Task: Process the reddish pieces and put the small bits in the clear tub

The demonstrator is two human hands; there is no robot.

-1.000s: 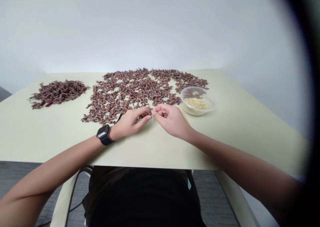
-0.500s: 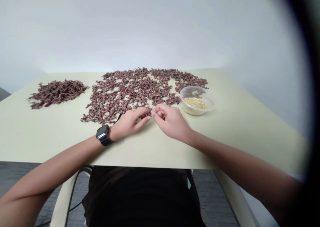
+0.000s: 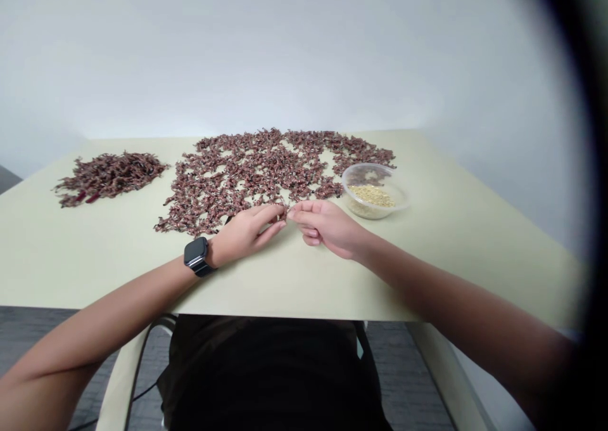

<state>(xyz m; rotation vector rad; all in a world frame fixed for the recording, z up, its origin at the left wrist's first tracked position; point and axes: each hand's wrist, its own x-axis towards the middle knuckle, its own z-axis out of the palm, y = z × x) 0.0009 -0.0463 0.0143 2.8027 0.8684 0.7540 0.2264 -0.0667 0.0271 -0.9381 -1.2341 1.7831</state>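
Note:
At the near edge of a spread of small brownish-red, twisted pieces (image 3: 247, 171), my two hands meet fingertip to fingertip. My left hand (image 3: 247, 231), with a dark watch (image 3: 196, 253) on its wrist, pinches one small brownish-red piece (image 3: 284, 214) between thumb and fingers. The thumb and index finger of my right hand (image 3: 327, 227) are pressed together at that piece's right end; its other fingers are curled under. Whatever sits in the right pinch is too small to make out. Right of this hand stands a clear round plastic bowl (image 3: 401, 204) holding tiny yellowish bits (image 3: 373, 195).
A denser heap of dark reddish pieces (image 3: 114, 174) lies at the left of the pale yellow table (image 3: 266, 291). Two bright red bits (image 3: 90, 198) show at its front. Behind the table rises a pale wall (image 3: 266, 51).
My right hand has turned, its thumb and index finger now straighter and its lower fingers showing curled below. My left hand stays nearly in place.

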